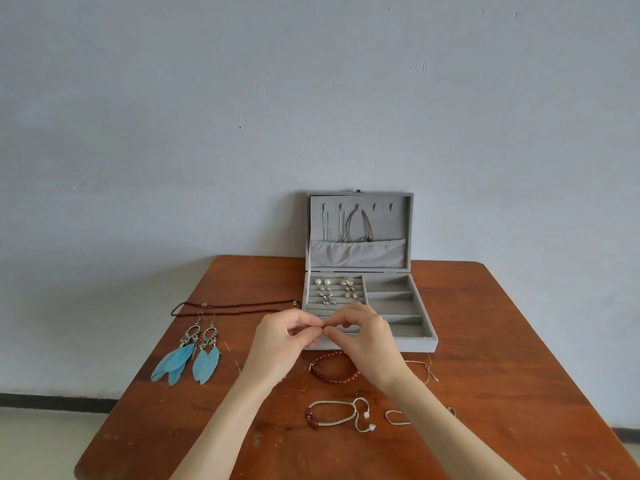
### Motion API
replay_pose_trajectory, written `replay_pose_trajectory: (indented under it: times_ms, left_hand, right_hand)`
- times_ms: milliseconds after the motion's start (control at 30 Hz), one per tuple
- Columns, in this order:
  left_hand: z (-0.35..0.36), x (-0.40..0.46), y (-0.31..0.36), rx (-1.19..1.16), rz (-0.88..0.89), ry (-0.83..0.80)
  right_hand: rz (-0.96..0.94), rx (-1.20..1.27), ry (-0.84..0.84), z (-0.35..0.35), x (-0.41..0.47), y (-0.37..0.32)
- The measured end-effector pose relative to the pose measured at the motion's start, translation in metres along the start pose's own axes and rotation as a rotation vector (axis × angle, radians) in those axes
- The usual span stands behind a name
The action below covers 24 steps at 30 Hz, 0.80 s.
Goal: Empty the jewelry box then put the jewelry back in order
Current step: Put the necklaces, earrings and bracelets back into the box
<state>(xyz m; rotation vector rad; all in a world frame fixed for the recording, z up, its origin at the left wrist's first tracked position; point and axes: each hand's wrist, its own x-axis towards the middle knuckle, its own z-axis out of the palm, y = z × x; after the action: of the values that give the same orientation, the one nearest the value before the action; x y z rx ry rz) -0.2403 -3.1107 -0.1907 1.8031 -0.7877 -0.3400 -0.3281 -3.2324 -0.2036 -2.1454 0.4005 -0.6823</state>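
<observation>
An open grey jewelry box (426, 336) stands at the back of the table, its lid (360, 252) upright with thin chains hanging inside. Small earrings (337, 289) sit in its left ring rows; the right compartments hold nothing. My left hand (287, 336) and my right hand (360, 336) meet fingertip to fingertip over the box's front left corner, pinching something too small to make out. On the table lie blue feather earrings (194, 355), a dark bead necklace (235, 306), a red bead bracelet (329, 370), a woven cord bracelet (337, 414) and thin chains (426, 370).
The brown wooden table (502, 393) ends at the grey wall behind the box. A thin gold piece (398, 417) lies near my right forearm. Bare wood shows at the right side and front left of the table.
</observation>
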Motion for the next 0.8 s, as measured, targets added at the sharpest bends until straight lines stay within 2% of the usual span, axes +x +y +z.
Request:
replay_pose_trajectory:
  times_ms: [233,633,800]
  left_hand:
    - [0.014,0.008,0.004,-0.042,-0.042,0.01]
    - [0.043,0.039,0.007,0.016,-0.028,-0.036]
    - [0.055,0.049,0.004,-0.044,-0.054,-0.024]
  right_hand:
    - [-0.104,-0.137,0.091,-0.005,0.0,0.01]
    - [-0.068,-0.232,0.142,-0.017,0.022,0.035]
    - [-0.066,-0.283,0.156,-0.022,0.025,0.048]
